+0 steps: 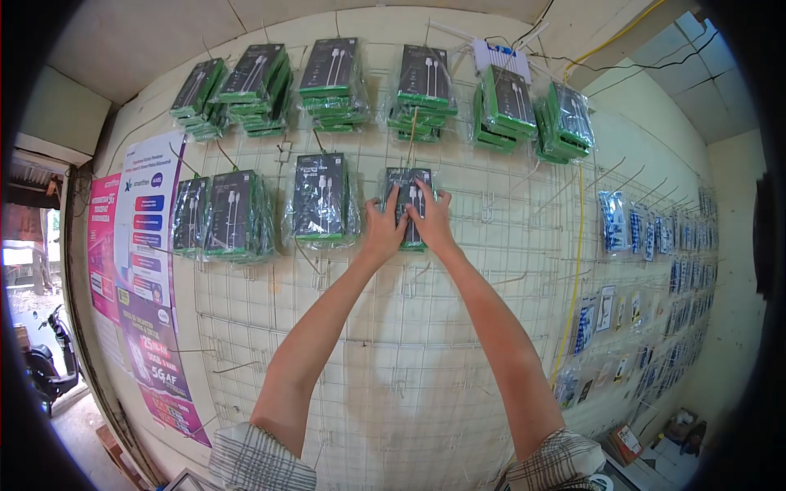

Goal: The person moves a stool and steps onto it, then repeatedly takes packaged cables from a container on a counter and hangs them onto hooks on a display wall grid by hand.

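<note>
A black-and-green boxed charging cable [399,175] in clear plastic hangs on the wire grid in the lower row, straight ahead of me. My left hand [382,232] grips its left side, with fingers lying over the front. On the right side, my right hand [433,226] holds the same box, fingertips across the printed cable picture. Both thumbs meet near the middle of the box. A metal hook [413,131] rises above it. Just to the left hangs a similar stack of boxed cables [320,196]. The back of the held box is hidden.
More boxed cables [332,69] hang in the upper row. Bare hooks jut from the wire grid [401,344]. Small blue-and-white packets [614,222] hang at right. Posters [147,213] cover the left wall beside a doorway, with a motorbike [51,360] outside.
</note>
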`<state>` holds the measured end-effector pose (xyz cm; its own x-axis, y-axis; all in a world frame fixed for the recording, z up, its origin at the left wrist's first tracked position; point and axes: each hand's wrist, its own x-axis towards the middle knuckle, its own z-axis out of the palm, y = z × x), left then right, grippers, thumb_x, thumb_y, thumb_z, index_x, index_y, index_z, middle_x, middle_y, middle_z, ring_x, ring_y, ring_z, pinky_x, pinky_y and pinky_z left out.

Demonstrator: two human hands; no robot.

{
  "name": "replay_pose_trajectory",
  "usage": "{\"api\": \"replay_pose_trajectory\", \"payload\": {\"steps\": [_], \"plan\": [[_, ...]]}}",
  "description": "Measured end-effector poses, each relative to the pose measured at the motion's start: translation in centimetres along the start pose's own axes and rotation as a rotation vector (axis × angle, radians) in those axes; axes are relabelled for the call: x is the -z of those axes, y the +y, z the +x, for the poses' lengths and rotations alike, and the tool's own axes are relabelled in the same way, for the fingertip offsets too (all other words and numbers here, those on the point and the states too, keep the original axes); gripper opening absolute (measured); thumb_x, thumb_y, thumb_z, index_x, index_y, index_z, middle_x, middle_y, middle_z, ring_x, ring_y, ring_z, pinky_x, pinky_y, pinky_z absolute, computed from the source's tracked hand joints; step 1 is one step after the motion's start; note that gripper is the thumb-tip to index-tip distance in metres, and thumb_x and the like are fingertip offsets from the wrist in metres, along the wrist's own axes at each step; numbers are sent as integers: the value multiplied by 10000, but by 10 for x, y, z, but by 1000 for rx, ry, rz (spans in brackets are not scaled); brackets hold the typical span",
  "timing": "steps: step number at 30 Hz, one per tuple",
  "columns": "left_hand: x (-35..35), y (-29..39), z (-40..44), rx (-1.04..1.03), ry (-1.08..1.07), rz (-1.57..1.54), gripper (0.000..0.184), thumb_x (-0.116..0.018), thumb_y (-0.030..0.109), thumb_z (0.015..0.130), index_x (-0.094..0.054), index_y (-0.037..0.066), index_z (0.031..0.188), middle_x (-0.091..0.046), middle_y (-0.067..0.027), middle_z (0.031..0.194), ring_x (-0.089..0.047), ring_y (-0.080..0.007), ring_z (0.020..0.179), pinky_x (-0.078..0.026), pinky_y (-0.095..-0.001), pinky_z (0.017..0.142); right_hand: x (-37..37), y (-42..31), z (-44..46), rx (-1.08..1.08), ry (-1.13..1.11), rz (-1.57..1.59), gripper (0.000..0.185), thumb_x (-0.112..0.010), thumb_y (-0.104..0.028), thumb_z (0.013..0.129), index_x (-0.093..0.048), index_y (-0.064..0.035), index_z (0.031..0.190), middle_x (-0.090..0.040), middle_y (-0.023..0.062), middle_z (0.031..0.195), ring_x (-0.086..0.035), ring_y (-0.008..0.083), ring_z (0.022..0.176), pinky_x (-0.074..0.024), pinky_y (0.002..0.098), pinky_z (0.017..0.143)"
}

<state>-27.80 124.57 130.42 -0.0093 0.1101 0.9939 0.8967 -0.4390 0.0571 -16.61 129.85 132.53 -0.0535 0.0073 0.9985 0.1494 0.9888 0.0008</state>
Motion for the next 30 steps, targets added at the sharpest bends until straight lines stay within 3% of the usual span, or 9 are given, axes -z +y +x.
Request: {"api": "replay_pose_trajectory", "payload": {"steps": [5,12,16,19,21,24,25,27,30], "plan": [[-14,-8,-20,4,-13,139,646,-549,145,805,-225,158,1364,-253,-331,1172,-329,-454,1067,-289,-457,942,-11,3,-16,-24,12,-124,593,-609,-137,775,-341,-185,1302,-258,300,1177,-326,466,1066,-298,481,915],[15,23,-52,-7,-33,160,602,-561,61,782,-298,77,1323,-275,-302,1192,-341,-431,1074,-308,-436,937,14,-10,-24,-147,-27,-338,549,-625,-200,761,-411,-198,1266,-336,264,1165,-329,396,1077,-297,449,926],[75,73,-102,-66,80,66,520,-559,44,779,-367,46,1263,-345,-273,1189,-372,-407,1088,-322,-410,941,87,-59,-57,-65,276,172,348,-502,-106,851,-472,-75,1195,-476,91,1146,-438,208,1049,-341,318,923],[140,97,-170,-49,186,-132,345,-506,16,788,-461,-24,1128,-479,-225,1051,-455,-350,1009,-371,-372,881,115,-136,-140,-169,565,408,289,-455,-101,847,-486,51,1091,-517,123,1067,-504,230,1007,-395,334,893],[172,96,-240,-13,337,-102,234,-412,78,851,-460,-30,1053,-457,-176,984,-482,-258,909,-441,-337,767,104,-158,-224,47,581,686,213,-398,-128,850,-466,53,939,-490,157,919,-503,269,838,-426,385,758],[216,94,-345,105,549,-35,148,-432,1,795,-498,-24,926,-490,-132,851,-479,-225,797,-417,-305,706,57,-195,-342,131,-30,767,111,-450,-68,771,-514,-30,855,-538,126,825,-533,247,738,-433,355,662],[239,97,-385,267,441,134,146,-432,-2,804,-499,-16,933,-489,-123,847,-481,-216,788,-416,-296,695,44,-222,-372,-133,-355,844,248,-516,46,720,-573,-28,950,-562,125,880,-553,286,790,-463,365,673],[280,111,-464,601,384,354,149,-440,-5,818,-501,0,954,-486,-104,850,-485,-195,781,-413,-281,686,7,-252,-458,-410,-714,986,182,-498,76,752,-575,-14,890,-530,127,818,-555,245,724,-451,309,649],[335,155,-577,993,654,523,182,-470,31,837,-505,20,1015,-463,-69,909,-483,-144,807,-406,-266,702,-23,-262,-579,-336,-1040,1055,205,-475,75,759,-582,-33,897,-532,120,824,-563,239,723,-453,317,643]]}}
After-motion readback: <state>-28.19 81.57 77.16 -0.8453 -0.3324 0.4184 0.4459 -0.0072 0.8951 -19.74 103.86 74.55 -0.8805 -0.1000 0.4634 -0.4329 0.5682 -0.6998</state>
